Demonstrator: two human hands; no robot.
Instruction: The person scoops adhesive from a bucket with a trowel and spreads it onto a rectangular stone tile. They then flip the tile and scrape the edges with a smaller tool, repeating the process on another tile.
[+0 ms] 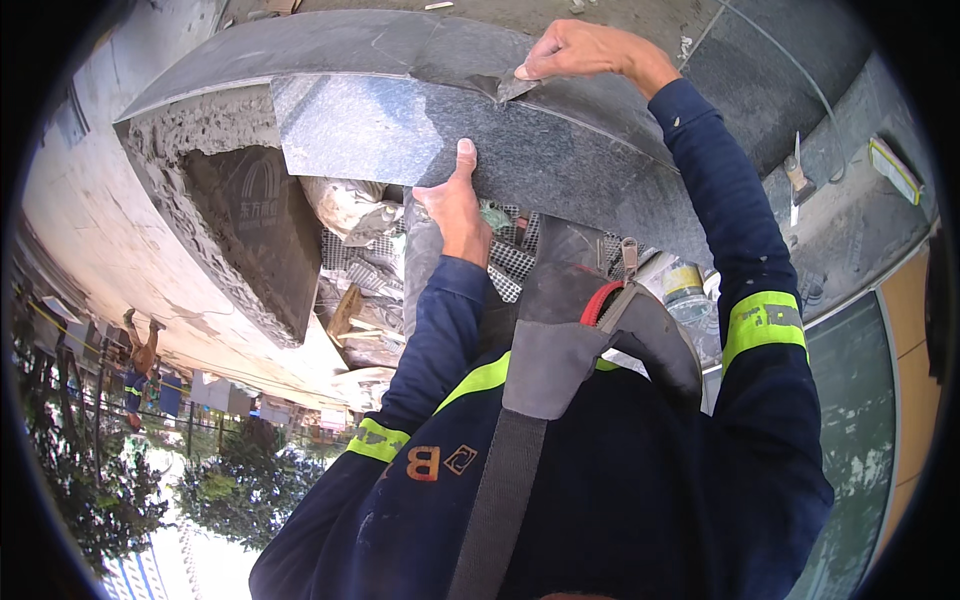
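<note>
A long grey stone slab (560,150) faces me as the front of a ledge, its left part bright with sunlight. My left hand (458,210) grips the slab's lower edge, with the thumb up against its face and the other fingers mostly hidden. Above it, my right hand (585,50) pinches a thin, dark, pointed piece (515,87) at the ledge's top edge. Whether that piece is a loose flap or a small blade, I cannot tell. Along the top runs a dark grey stone surface (370,42).
Rough mortar (225,125) lines the ledge's open left end. Below the slab lie bags and rubble (350,215), with a bucket (685,285) to their right. A trowel-like tool (797,175) and a yellow-edged block (893,170) rest at right, near a thin cable (800,65).
</note>
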